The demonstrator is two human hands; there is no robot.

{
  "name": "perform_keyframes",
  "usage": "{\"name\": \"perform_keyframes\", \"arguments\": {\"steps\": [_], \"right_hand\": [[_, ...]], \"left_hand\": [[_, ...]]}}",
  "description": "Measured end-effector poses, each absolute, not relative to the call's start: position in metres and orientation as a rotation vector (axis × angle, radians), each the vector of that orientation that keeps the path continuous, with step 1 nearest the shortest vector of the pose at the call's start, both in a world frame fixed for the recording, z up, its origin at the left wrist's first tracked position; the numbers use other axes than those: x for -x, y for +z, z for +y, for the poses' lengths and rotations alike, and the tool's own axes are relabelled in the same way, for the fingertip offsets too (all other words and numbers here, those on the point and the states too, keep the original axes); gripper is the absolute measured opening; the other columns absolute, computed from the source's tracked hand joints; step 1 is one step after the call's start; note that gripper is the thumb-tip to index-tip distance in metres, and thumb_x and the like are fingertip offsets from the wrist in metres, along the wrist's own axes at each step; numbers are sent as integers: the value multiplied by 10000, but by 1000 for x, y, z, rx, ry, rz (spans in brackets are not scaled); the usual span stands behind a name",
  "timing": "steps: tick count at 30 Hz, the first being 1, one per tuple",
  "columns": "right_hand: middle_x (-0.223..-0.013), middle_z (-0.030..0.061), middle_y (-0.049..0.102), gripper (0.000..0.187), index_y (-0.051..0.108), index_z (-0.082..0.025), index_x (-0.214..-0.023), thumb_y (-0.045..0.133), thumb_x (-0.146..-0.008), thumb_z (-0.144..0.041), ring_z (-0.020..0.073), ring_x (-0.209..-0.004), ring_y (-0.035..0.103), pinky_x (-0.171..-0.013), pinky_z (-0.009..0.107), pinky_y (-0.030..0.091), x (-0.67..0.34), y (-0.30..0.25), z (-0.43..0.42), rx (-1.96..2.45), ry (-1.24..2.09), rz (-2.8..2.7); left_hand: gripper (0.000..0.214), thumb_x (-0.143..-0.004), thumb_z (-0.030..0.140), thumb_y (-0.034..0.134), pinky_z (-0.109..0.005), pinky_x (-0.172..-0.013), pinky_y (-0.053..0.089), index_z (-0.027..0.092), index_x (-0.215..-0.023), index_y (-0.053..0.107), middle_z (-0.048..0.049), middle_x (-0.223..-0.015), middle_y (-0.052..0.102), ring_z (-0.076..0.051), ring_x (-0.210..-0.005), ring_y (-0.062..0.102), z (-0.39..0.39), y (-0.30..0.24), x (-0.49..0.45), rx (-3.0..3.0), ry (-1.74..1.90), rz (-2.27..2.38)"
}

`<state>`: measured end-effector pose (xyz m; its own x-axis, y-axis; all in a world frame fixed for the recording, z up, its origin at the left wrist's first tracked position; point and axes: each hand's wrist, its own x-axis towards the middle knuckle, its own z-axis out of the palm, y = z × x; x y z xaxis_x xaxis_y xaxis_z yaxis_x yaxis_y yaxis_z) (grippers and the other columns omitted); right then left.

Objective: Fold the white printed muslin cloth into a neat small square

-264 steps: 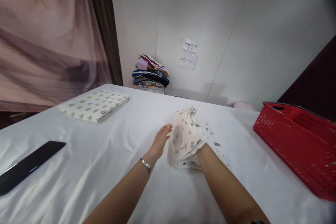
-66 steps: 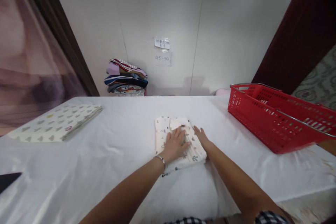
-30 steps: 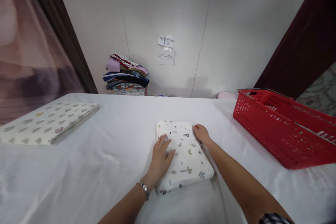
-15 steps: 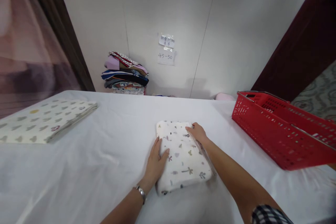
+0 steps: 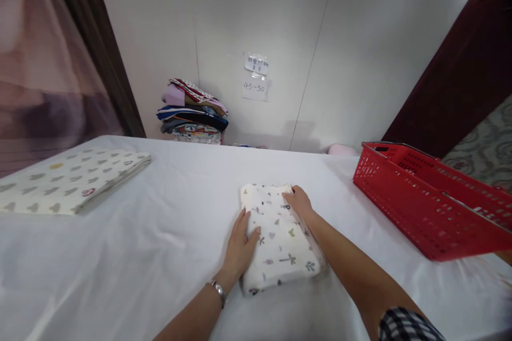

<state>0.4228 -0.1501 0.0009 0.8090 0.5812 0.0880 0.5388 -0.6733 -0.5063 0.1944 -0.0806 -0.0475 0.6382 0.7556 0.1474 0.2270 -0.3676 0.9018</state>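
Observation:
A thickly folded white cloth (image 5: 276, 240) printed with small palms, leaves and other figures lies on the table in front of me. My left hand (image 5: 240, 245) rests along its left side, fingers stretched out and the thumb spread over the top. At the far right corner, my right hand (image 5: 299, 201) has its fingers curled over the edge, pinching the cloth there. Some of those fingertips are hidden behind the fold.
A second folded cloth (image 5: 80, 181) with grey cloud shapes lies at the left. To the right stands a red perforated basket (image 5: 424, 208) on the white-covered table (image 5: 160, 256). Beyond the far edge is a stack of folded fabrics (image 5: 194, 112) against the wall.
Both hands keep nearly the same place on the folded cloth. The whole view has shifted slightly; little else differs.

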Motion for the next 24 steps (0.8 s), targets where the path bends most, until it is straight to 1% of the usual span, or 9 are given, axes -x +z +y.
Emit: {"name": "perform_keyframes", "arguments": {"steps": [4, 7, 10, 13, 15, 18, 20, 22, 24], "right_hand": [[-901, 40, 621, 219, 559, -194, -888, 459, -830, -380, 163, -805, 544, -649, 237, 343, -425, 1, -150, 2460, 42, -881], [-886, 39, 631, 249, 554, -192, -944, 432, -849, -387, 162, -792, 556, -646, 236, 353, -433, -2, -152, 2453, 105, -815], [-886, 46, 643, 310, 536, -179, -1048, 459, -842, -397, 169, -791, 579, -639, 234, 370, -441, -6, -152, 2464, 174, -787], [-930, 66, 651, 386, 506, -173, -1141, 460, -846, -418, 189, -834, 594, -664, 246, 387, -443, -6, -149, 2474, 198, -786], [-996, 81, 648, 387, 504, -180, -1158, 439, -860, -417, 201, -899, 591, -707, 255, 394, -443, -5, -147, 2479, 188, -782], [-1103, 87, 622, 386, 466, -208, -1214, 330, -913, -407, 195, -1007, 566, -789, 261, 390, -446, -3, -147, 2482, 146, -754], [-1123, 109, 613, 398, 452, -192, -1234, 288, -929, -387, 202, -1031, 561, -817, 275, 390, -451, -5, -149, 2501, 148, -712], [-1112, 134, 618, 395, 467, -166, -1226, 315, -922, -367, 215, -1022, 571, -823, 290, 397, -457, -8, -152, 2526, 184, -682], [-1116, 135, 620, 405, 468, -167, -1238, 356, -909, -373, 219, -1024, 576, -831, 295, 402, -462, -11, -155, 2535, 216, -683]], "left_hand": [[546, -839, 420, 494, -386, -1032, 387, 249, -1348, 393, -38, -1477, 294, -228, -1348, 277, -80, -47, -194, -1908, 710, 776], [544, -846, 422, 484, -375, -1020, 401, 246, -1352, 387, -38, -1480, 287, -225, -1347, 279, -81, -47, -194, -1918, 709, 771], [544, -851, 428, 474, -382, -1031, 392, 237, -1352, 384, -41, -1481, 285, -224, -1350, 272, -81, -47, -194, -1926, 706, 775], [538, -853, 417, 473, -399, -1082, 329, 222, -1348, 389, -47, -1477, 293, -218, -1354, 263, -82, -45, -194, -1936, 716, 775], [534, -854, 407, 475, -404, -1108, 284, 213, -1345, 392, -49, -1475, 296, -211, -1356, 259, -82, -45, -194, -1932, 718, 780], [531, -853, 399, 484, -408, -1118, 264, 219, -1344, 394, -50, -1471, 308, -210, -1354, 268, -81, -46, -194, -1883, 729, 784], [537, -848, 400, 497, -412, -1123, 252, 229, -1347, 392, -49, -1471, 309, -213, -1354, 269, -81, -47, -194, -1848, 730, 790], [546, -844, 403, 503, -411, -1129, 236, 231, -1350, 389, -46, -1476, 298, -215, -1358, 258, -81, -46, -193, -1841, 708, 801], [552, -842, 408, 504, -407, -1129, 237, 229, -1351, 390, -44, -1481, 289, -215, -1361, 250, -81, -45, -193, -1850, 677, 810]]}}
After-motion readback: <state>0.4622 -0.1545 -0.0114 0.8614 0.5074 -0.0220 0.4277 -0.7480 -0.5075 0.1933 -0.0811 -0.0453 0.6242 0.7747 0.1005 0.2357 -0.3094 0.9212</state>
